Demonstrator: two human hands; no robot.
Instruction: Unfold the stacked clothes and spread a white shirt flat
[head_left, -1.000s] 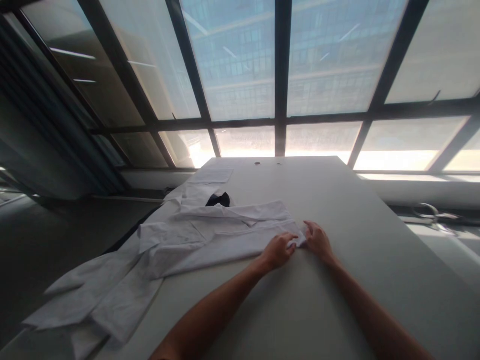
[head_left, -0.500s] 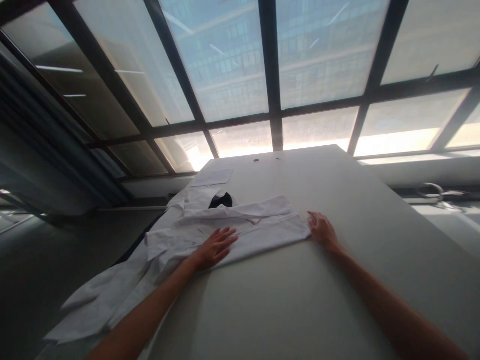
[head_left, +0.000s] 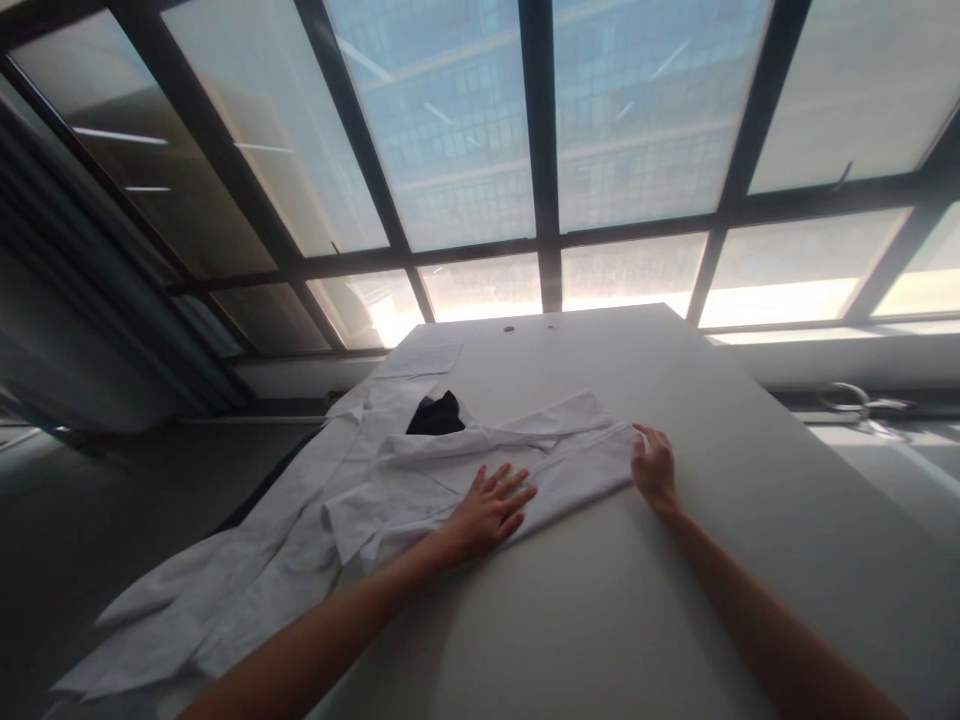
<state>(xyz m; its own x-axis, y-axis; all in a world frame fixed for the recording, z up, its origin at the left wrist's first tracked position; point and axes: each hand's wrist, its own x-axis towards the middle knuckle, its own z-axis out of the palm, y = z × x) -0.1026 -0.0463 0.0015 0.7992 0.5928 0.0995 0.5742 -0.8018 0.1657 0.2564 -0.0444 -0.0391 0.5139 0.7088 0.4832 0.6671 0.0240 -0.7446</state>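
White garment [head_left: 570,465] spread lengthwise over the near-middle part of the pale table [head_left: 750,540], with soft creases, a straight near edge and its narrower end towards the person's right. Rests the left hand [head_left: 491,512] palm down on the fabric, fingers fanned out and released, with no cloth gathered in the grasp. Touches the right-hand end of the same garment with the right hand [head_left: 654,468], fingers bent together at the edge. Impossible to tell from this angle whether pinched there or merely touching.

Just beyond the garment, a crumpled piece of black cloth [head_left: 437,415], partly bordered by white fabric. To the left, more white fabric [head_left: 187,610], loosely layered, wrinkled and stretching along the left side of the table towards the near left, with pointed ends at the bottom. Past that fabric, a dark strip, too dim to identify. Near the far left corner, a flat white rectangular piece [head_left: 418,360]. At the far end of the tabletop, two small round marks or openings [head_left: 508,329], side by side.

Behind the table, large windows [head_left: 630,110] in dark frames, a grey-blue curtain [head_left: 97,230] on the left, and on the right a pale ring-shaped object [head_left: 844,397], low and blurred.
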